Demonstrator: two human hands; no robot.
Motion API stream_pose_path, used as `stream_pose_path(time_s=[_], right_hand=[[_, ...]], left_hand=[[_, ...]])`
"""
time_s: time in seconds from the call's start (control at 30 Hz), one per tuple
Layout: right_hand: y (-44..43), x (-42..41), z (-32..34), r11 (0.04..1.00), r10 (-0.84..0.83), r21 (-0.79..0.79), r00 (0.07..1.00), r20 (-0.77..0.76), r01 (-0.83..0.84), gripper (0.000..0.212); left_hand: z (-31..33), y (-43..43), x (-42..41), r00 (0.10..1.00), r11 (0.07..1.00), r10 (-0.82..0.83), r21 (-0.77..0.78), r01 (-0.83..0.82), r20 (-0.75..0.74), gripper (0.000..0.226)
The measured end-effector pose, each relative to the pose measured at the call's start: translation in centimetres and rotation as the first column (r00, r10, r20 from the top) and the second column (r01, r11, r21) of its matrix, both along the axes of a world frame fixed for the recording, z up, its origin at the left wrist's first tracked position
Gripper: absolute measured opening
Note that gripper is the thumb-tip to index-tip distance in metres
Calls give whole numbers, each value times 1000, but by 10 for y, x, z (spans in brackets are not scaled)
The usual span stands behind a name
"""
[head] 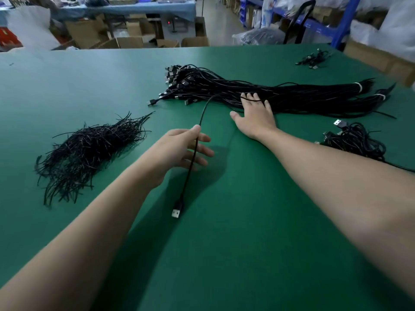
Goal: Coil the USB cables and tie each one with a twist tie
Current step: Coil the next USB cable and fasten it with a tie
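Two bare hands are seen from the head camera, stretched out over a green table (pixel 247 232). By the left hand (pixel 179 149) a single black cable (pixel 203 113) is pinched between thumb and forefinger, the other fingers being left nearly straight. Below that pinch the cable is let hang to a silver USB plug (pixel 176 212), shown low near the table; whether it is touching cannot be told. Above, the same cable is carried in an arc to the right hand (pixel 256 117), which is laid palm down, fingers spread, on a large bundle of cables (pixel 303 95); the cable is drawn across that hand and nothing is seen to be gripped. The bundle is stretched across the far middle of the table, bound with white bands (pixel 359 87) at its right end. A loose heap of twist ties (pixel 89 149) is placed to the left, well apart from the bundle. A tangle of cables (pixel 354 140) is seen beside the right forearm. The cable is judged light, thin and limp, likely to spring out of its loops unless held; it is best taken just behind the plug. The ties are judged wiry and easily snagged, best drawn out singly by one end.
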State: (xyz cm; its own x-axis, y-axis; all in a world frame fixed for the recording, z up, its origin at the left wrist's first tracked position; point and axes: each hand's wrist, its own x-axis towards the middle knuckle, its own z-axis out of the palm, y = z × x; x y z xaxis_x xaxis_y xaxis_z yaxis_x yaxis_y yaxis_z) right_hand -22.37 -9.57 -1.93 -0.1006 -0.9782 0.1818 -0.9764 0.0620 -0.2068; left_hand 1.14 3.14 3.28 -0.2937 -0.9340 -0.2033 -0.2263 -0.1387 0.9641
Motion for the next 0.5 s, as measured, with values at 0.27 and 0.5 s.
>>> stream_pose_path(time_s=[0.27, 0.5], right_hand=[[-1, 2, -1, 998, 23, 62, 1000, -5, -22, 73], [-4, -1, -2, 992, 17, 126, 999, -34, -13, 71]], left_hand=[[4, -31, -62, 990, 998, 50, -45, -44, 132, 39], [-14, -52, -85, 965, 953, 174, -280, -115, 194, 32]])
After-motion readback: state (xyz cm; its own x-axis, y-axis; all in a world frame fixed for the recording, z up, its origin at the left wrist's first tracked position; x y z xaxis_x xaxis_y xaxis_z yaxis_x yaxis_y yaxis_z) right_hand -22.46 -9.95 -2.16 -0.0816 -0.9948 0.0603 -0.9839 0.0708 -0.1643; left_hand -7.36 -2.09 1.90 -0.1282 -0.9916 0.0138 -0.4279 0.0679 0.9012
